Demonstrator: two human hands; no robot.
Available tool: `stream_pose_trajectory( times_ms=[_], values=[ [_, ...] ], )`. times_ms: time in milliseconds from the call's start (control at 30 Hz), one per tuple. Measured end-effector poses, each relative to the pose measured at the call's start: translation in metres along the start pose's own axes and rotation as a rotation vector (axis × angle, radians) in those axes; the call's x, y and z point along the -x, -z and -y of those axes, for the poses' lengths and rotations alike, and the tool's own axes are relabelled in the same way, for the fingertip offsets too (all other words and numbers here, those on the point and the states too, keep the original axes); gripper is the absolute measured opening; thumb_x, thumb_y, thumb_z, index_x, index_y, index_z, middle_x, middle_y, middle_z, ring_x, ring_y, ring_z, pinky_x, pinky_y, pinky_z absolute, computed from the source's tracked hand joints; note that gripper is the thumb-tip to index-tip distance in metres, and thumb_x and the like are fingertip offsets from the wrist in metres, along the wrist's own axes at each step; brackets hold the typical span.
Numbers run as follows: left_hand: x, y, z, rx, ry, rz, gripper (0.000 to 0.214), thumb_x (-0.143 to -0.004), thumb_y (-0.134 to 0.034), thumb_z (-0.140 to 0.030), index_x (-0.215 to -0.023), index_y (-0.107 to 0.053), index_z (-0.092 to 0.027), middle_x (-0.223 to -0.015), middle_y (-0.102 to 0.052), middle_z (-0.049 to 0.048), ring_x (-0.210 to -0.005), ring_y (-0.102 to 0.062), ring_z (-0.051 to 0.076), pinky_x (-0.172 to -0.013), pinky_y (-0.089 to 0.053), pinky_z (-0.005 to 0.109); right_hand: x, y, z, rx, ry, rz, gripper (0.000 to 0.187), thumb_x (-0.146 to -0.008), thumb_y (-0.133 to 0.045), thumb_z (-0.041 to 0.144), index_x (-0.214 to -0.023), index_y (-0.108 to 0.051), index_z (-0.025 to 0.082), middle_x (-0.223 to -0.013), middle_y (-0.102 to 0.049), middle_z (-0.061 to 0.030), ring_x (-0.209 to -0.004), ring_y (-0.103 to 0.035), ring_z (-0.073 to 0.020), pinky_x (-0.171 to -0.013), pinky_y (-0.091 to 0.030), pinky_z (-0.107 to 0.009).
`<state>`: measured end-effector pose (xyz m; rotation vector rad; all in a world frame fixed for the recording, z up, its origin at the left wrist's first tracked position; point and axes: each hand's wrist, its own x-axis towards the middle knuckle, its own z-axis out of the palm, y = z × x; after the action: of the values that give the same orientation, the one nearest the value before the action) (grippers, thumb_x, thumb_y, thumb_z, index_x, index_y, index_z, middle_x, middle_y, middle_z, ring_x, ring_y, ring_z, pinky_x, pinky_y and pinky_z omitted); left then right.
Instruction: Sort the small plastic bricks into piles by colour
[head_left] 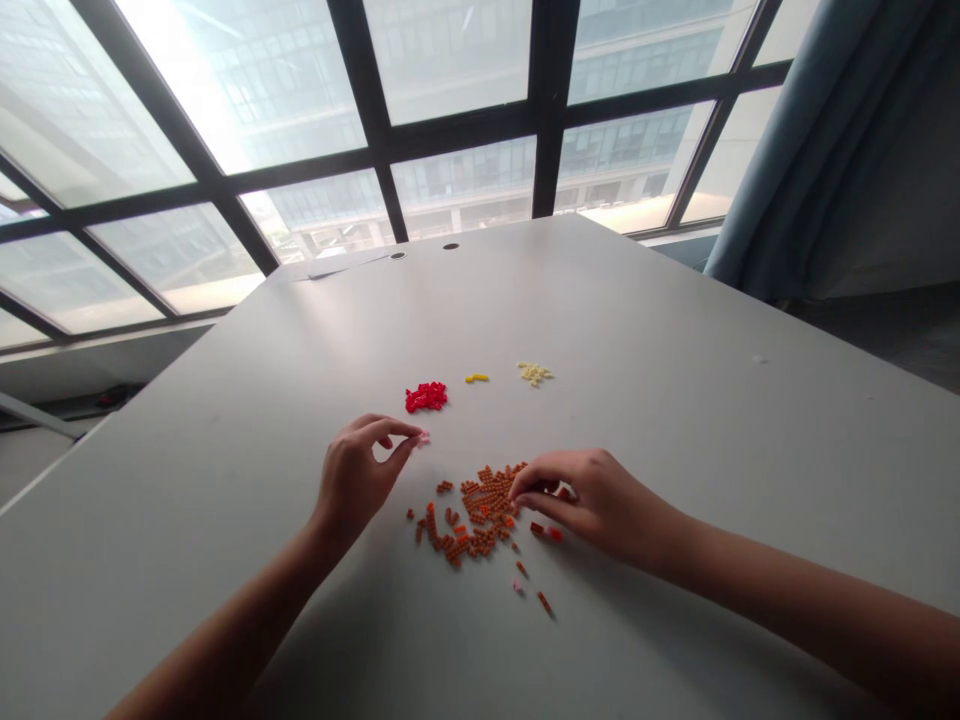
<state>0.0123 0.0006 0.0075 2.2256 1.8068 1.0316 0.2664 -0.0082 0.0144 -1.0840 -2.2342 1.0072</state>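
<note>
My left hand [352, 480] hovers just beside the top of an orange pile of tiny plastic bricks [484, 515], with a small pink brick [424, 437] pinched at its fingertips. My right hand [592, 505] rests on the pile's right side, fingertips among the bricks. Whether those fingers grip one, I cannot tell. A few loose red-orange bricks [544, 603] lie below the pile. Farther off lie a red heap of tiny bricks [426, 397], a short yellow piece [476, 378] and a pale cream cluster [534, 373].
All of this lies on a large pale grey table [675, 340], with dark round holes [450, 245] near its far edge. Beyond that edge stands a dark-framed window [457, 120]. A blue-grey curtain [795, 150] hangs at the right.
</note>
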Motion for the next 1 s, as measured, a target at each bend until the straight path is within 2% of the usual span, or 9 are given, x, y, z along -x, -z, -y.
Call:
stream_pose_trajectory(
  times_ms=[167,267,533,667,733,833,900,1000],
  values=[
    [0.016,0.0,-0.042,0.155,-0.101,0.162,0.003,-0.076,-0.069,-0.026,-0.076,-0.071,-0.023,-0.074,-0.067,-0.0004,-0.064,-0.058,0.013,-0.067,-0.047,0.026,-0.002,0.0,0.007,-0.056,-0.058,-0.079,0.015,-0.083,-0.058,0.029,-0.083,-0.069,0.018,-0.08,-0.072,-0.0035,-0.069,-0.062,-0.0137,-0.062,-0.047,-0.023],
    [0.021,-0.004,-0.061,0.218,-0.133,0.195,0.004,-0.076,-0.07,-0.026,-0.076,-0.07,-0.022,-0.073,-0.066,0.0004,-0.068,-0.059,0.014,-0.067,-0.047,0.027,-0.001,0.0,0.01,-0.074,-0.062,-0.093,0.017,-0.082,-0.059,0.032,-0.081,-0.068,0.017,-0.076,-0.071,-0.0031,-0.066,-0.06,-0.0132,-0.06,-0.045,-0.023],
    [0.021,-0.007,-0.067,0.324,-0.067,0.25,0.009,-0.077,-0.067,-0.025,-0.071,-0.068,-0.019,-0.071,-0.066,0.0012,-0.066,-0.058,0.013,-0.063,-0.046,0.025,0.0,0.0,0.011,-0.027,-0.034,-0.08,0.017,-0.085,-0.057,0.03,-0.083,-0.067,0.017,-0.079,-0.07,-0.0031,-0.066,-0.059,-0.0128,-0.061,-0.044,-0.023],
    [0.015,0.002,-0.057,0.227,-0.068,0.193,0.01,-0.078,-0.064,-0.026,-0.071,-0.067,-0.02,-0.071,-0.066,0.0001,-0.064,-0.056,0.013,-0.067,-0.046,0.026,0.004,0.012,0.01,0.083,-0.01,0.059,0.01,-0.082,-0.061,0.024,-0.081,-0.068,0.018,-0.079,-0.069,-0.0023,-0.067,-0.059,-0.0124,-0.064,-0.043,-0.023],
    [0.01,0.007,-0.042,0.134,-0.054,0.116,0.01,-0.078,-0.063,-0.028,-0.073,-0.068,-0.021,-0.073,-0.066,-0.0002,-0.062,-0.056,0.013,-0.067,-0.046,0.027,0.006,0.018,0.01,0.171,-0.013,0.144,0.006,-0.08,-0.063,0.021,-0.079,-0.068,0.018,-0.079,-0.068,-0.0026,-0.067,-0.059,-0.0127,-0.065,-0.043,-0.023],
    [0.003,0.009,-0.015,-0.044,0.005,0.031,0.015,-0.079,-0.059,-0.032,-0.074,-0.068,-0.02,-0.072,-0.064,0.0006,-0.062,-0.056,0.014,-0.066,-0.044,0.028,0.009,0.018,0.01,0.282,-0.035,0.189,0.006,-0.08,-0.063,0.02,-0.079,-0.068,0.017,-0.082,-0.067,-0.0043,-0.069,-0.059,-0.0136,-0.065,-0.042,-0.023],
    [0.0,0.006,-0.001,-0.115,0.048,0.041,0.019,-0.079,-0.058,-0.034,-0.073,-0.069,-0.02,-0.07,-0.063,0.0012,-0.062,-0.056,0.015,-0.066,-0.044,0.029,0.009,0.015,0.01,0.319,-0.052,0.207,0.007,-0.08,-0.062,0.02,-0.078,-0.068,0.017,-0.081,-0.066,-0.005,-0.07,-0.059,-0.0141,-0.064,-0.042,-0.023],
    [-0.002,0.001,0.01,-0.147,0.083,0.068,0.023,-0.079,-0.056,-0.038,-0.074,-0.07,-0.02,-0.071,-0.063,0.0022,-0.064,-0.057,0.017,-0.067,-0.044,0.03,0.008,0.012,0.009,0.338,-0.068,0.228,0.008,-0.081,-0.061,0.019,-0.078,-0.067,0.016,-0.08,-0.066,-0.0048,-0.069,-0.058,-0.0142,-0.064,-0.041,-0.023]
  ],
)
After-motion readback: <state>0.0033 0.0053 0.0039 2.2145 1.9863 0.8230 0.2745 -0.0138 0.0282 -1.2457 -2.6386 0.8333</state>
